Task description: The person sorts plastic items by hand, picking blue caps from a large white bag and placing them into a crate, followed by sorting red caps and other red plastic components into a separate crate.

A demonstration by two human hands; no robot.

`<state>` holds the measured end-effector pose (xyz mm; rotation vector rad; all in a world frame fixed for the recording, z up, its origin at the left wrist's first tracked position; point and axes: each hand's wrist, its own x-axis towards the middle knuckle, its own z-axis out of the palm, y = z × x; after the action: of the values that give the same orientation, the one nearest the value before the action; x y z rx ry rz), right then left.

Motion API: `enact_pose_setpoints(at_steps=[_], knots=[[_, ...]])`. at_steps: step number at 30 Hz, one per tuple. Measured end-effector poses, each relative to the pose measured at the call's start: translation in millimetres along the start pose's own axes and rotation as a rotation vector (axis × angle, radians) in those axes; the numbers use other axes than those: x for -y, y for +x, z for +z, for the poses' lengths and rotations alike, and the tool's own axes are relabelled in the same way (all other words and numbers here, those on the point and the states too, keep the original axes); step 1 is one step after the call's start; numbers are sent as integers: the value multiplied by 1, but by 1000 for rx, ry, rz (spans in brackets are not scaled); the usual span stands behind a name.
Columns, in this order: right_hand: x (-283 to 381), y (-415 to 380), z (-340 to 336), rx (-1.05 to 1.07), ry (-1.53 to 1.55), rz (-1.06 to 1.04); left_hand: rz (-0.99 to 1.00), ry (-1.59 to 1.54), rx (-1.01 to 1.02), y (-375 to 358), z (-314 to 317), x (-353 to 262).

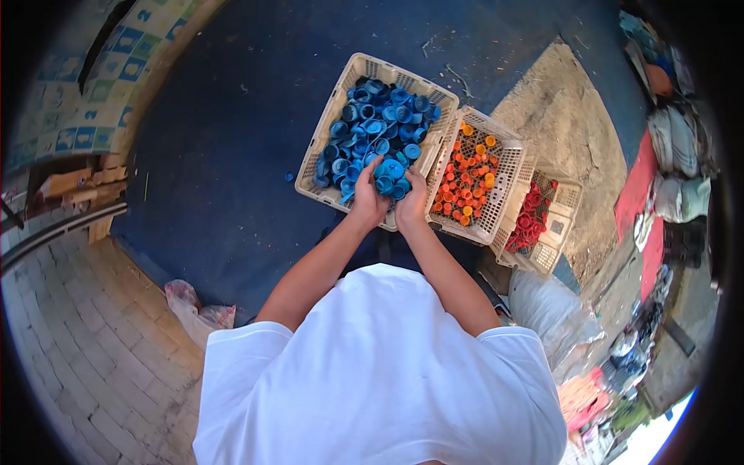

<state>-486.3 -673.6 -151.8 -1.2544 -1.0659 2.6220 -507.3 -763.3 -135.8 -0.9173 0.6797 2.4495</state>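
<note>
My left hand point(370, 199) and my right hand point(412, 201) are cupped together at the near edge of a cream plastic crate point(316, 147). Between them they hold a small heap of blue plastic caps point(391, 177). Many more blue caps point(372, 112) of differing shades and sizes fill the crate behind my fingers. The palms and some fingertips are hidden by the caps and the hands themselves.
To the right, a second crate point(505, 159) holds orange and yellow caps point(467, 182). Beyond it, another crate point(564, 221) holds red caps point(529, 221). Plastic bags point(546, 310) lie near my right side, and a brick-patterned surface point(85, 325) is at left.
</note>
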Motion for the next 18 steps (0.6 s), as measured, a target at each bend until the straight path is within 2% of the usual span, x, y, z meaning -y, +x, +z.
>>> enact_pose_setpoints(at_steps=[5, 9, 18], knots=[[2, 7, 5, -67, 52, 40, -137, 42, 78, 19, 5, -12], [10, -2, 14, -115, 43, 50, -146, 63, 3, 20, 11, -13], [3, -12, 4, -61, 50, 36, -213, 88, 62, 14, -7, -32]])
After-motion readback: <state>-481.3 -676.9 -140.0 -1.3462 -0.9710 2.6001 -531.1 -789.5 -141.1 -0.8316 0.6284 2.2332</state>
